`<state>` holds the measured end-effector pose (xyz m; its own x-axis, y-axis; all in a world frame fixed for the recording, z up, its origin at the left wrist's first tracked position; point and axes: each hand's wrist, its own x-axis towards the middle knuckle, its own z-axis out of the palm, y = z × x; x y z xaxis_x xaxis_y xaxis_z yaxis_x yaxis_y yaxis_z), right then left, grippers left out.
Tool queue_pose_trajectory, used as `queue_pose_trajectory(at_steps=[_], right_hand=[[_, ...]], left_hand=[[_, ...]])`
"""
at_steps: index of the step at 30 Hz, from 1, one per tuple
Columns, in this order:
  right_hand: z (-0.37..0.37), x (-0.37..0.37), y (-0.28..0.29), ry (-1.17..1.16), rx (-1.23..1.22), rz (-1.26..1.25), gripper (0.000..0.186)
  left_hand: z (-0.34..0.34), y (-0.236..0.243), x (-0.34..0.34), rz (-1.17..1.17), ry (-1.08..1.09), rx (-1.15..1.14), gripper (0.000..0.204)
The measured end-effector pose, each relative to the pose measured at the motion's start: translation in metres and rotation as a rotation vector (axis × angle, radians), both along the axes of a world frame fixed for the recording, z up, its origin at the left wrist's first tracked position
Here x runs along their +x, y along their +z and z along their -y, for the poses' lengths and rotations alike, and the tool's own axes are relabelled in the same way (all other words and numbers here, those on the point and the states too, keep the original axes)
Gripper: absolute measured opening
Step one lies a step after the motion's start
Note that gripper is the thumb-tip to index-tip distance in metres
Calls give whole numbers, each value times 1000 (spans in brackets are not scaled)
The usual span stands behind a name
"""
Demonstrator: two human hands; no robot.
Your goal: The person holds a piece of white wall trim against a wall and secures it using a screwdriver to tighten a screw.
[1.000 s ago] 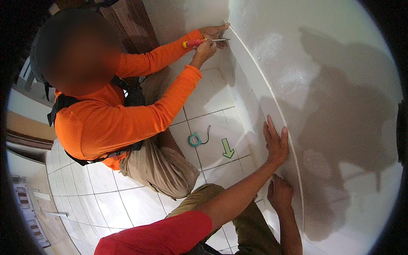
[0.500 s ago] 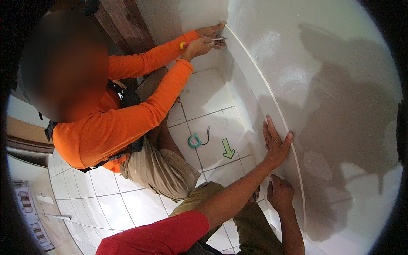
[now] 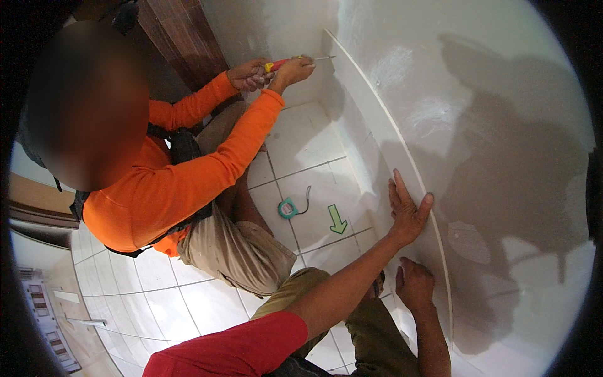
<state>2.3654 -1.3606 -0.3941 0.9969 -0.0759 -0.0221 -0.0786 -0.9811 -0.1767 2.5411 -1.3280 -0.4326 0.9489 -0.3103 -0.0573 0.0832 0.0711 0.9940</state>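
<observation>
A long white panel (image 3: pixel 377 135) stands on its edge against the wall (image 3: pixel 502 125), its long axis running from the upper middle of the frame down to the lower right. Its thin top edge curves with the lens, and its far end points at the room corner near the top of the frame.

The person's left hand (image 3: pixel 407 210) lies flat on the panel at the right of centre, fingers spread wide and pointing up, the thumb hooked over the top edge. The right hand (image 3: pixel 414 286) sits just below it, lower right, pressed against the panel face with the fingers curled; how tightly they close cannot be told. Neither hand holds anything loose.

At the top of the frame a co-worker in an orange sleeve (image 3: pixel 207 163) crouches on the tiled floor (image 3: pixel 188 301) and grips a red-handled screwdriver (image 3: pixel 295 61), its tip aimed right at the far end of the panel. A teal tape measure (image 3: pixel 287 207) and a green arrow mark (image 3: pixel 337 219) lie on the floor between the two people.

Against half a second ago, the co-worker's other hand has come off the panel's end and drawn back to the screwdriver handle. The person's own hands are in the same places on the panel.
</observation>
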Motion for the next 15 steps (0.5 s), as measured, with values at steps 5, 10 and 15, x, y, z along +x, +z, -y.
queue_pose_trajectory(at_steps=[5,10,15], right_hand=[[-1,1,4,-5,-18,-28,31],[0,1,5,-12,-28,-53,32],[-2,0,4,-4,-19,-22,32]], left_hand=[[-5,3,1,-61,-88,-17,121],[-6,3,2,-45,-90,-21,121],[-6,-1,5,-21,-92,-9,121]])
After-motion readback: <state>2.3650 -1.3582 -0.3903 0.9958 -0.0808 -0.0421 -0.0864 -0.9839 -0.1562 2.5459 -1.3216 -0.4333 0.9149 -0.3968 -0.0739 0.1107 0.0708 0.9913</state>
